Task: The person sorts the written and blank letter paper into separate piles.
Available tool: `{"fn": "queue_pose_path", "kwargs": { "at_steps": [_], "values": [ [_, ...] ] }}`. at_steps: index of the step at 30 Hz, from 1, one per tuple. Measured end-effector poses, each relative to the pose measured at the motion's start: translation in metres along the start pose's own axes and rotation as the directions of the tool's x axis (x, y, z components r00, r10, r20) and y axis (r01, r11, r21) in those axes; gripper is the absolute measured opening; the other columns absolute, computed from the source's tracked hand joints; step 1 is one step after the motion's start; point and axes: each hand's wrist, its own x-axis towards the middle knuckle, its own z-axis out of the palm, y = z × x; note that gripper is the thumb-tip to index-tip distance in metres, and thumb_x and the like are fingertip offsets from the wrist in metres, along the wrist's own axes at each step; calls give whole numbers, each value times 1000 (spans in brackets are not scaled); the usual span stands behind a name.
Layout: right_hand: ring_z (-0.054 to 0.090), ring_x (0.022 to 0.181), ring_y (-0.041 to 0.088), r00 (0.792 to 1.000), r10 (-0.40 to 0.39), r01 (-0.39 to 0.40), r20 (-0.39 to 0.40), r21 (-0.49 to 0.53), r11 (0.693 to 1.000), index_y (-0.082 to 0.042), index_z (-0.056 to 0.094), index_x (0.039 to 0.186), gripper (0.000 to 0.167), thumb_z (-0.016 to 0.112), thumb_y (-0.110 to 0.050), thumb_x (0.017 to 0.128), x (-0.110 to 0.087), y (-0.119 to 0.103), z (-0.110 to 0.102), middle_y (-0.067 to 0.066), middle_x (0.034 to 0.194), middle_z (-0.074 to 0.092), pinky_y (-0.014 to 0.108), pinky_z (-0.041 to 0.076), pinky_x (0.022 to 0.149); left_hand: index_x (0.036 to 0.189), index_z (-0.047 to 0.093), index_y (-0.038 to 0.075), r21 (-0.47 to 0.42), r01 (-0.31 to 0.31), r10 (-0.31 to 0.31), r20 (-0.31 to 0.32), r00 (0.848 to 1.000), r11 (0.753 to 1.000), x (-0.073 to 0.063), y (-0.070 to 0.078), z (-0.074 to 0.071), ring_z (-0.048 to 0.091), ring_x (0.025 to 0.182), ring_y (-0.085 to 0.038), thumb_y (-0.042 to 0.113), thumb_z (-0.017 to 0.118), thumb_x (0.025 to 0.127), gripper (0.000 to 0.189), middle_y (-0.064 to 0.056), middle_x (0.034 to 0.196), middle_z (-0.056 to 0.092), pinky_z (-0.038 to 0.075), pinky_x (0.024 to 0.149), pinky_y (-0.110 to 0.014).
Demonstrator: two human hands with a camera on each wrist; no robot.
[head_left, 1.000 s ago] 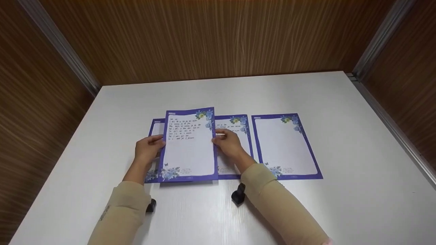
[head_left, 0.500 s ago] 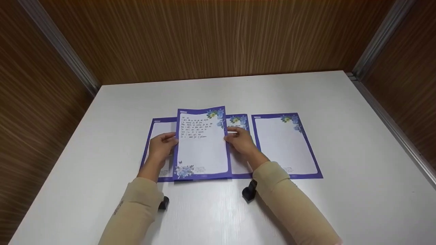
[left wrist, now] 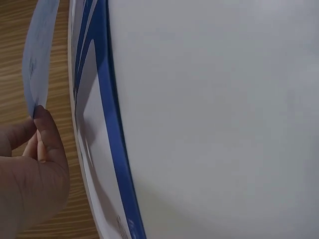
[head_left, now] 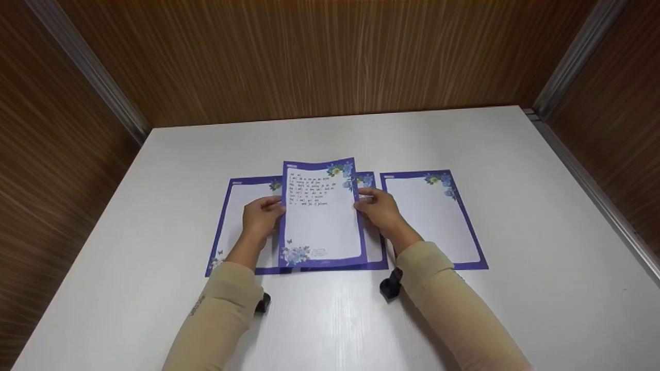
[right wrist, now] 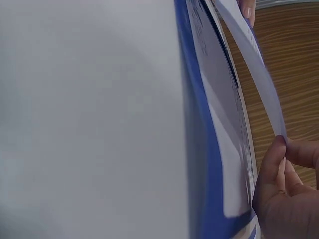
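Observation:
A sheet of letter paper (head_left: 320, 226) with a purple border, blue flowers and handwriting on its upper half is held up by both hands. My left hand (head_left: 259, 219) pinches its left edge between thumb and fingers, and my right hand (head_left: 381, 211) pinches the right edge. In the wrist views the sheet bows slightly and stands off the table. Beneath it lie two matching sheets, the left sheet (head_left: 242, 206) and the middle sheet (head_left: 375, 242), both partly covered. The right sheet (head_left: 430, 221) lies apart, its inner area blank.
The white table (head_left: 330, 139) runs back to a wood-grain panel (head_left: 330, 56), with side panels at left and right. Black wrist devices (head_left: 391, 285) hang at both forearms, close over the table front.
Both hands have carried the held sheet to the right, from over the left sheet to mostly over the middle one. More of the left sheet shows now. The right sheet stays in place.

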Motion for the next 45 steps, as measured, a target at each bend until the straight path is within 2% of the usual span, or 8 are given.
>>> {"fn": "queue_pose_path", "kwargs": {
  "at_steps": [5,8,13,18,26,33,38,45],
  "values": [
    [57,93,21,1000,-4,4,1,-32,999,-9,54,133,43,62,-10,91,-1,0,-7,12,114,59,30,49,77,118,65,1,24,-10,11,-24,1000,1000,-1,3,9,60,99,-23,1,65,88,30,-14,109,64,50,78,-28],
    [56,94,21,1000,-2,2,11,-16,1000,-7,52,135,43,61,-9,92,-1,0,-13,13,117,57,30,49,78,117,65,1,33,-9,10,-26,1000,999,-2,6,14,60,99,-22,0,65,87,30,-14,108,64,49,79,-28],
    [56,93,21,999,31,-31,17,5,999,-8,51,137,44,60,-10,93,-1,1,-20,12,117,55,29,50,77,117,65,1,33,4,-3,-18,1000,999,-3,9,21,60,93,-21,0,65,87,30,-13,105,64,51,73,-27],
    [59,93,21,999,33,-33,4,-16,999,-8,51,137,46,61,-11,93,-1,2,-24,12,116,58,29,52,77,117,66,2,32,8,-8,-2,1000,999,-4,11,26,62,88,-20,0,65,87,30,-12,105,65,53,67,-26],
    [57,99,23,999,51,-52,-16,-67,996,-7,52,136,46,63,-11,92,-3,4,-30,13,119,58,34,51,84,114,67,0,83,-41,41,-1,999,996,-5,10,32,61,87,-19,0,68,85,29,-14,103,66,51,64,-23],
    [61,91,22,997,49,-55,-56,-96,994,-3,53,133,46,65,-7,89,-1,4,-32,16,116,61,34,54,78,117,66,1,150,-24,21,23,1000,988,-7,11,35,62,89,-20,2,67,87,30,-13,106,67,51,67,-25],
    [64,90,23,996,52,-60,-78,-105,993,-2,55,131,45,66,-6,88,0,5,-34,17,116,61,31,57,71,119,65,1,161,-15,9,39,999,987,-7,11,36,64,95,-21,3,67,87,32,-14,110,67,53,70,-26],
    [63,87,21,992,61,-79,-110,-159,984,-3,56,130,42,65,-10,89,-1,6,-36,14,112,61,27,56,68,117,65,-1,181,-21,14,40,999,983,-8,10,38,65,86,-21,4,65,88,30,-14,102,67,55,69,-25]
  ]
}}
